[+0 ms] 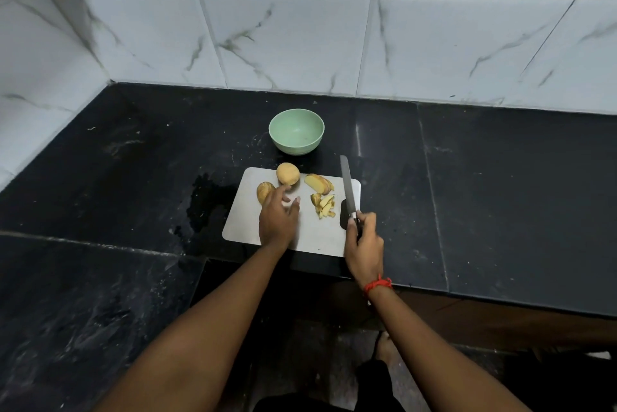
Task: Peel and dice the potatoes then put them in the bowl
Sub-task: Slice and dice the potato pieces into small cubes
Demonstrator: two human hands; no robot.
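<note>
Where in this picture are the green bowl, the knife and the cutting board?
green bowl (296, 124): head view, on its inner wall.
knife (347, 186): head view, middle of the blade.
cutting board (317, 234): head view, bare near part.

Dim, soft overhead light; wide-angle bending at edges, faint glare on the dark countertop (500, 178).

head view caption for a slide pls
Right hand grips a knife while the left hand reaches toward potatoes on the cutting board, green bowl empty beyond.
</note>
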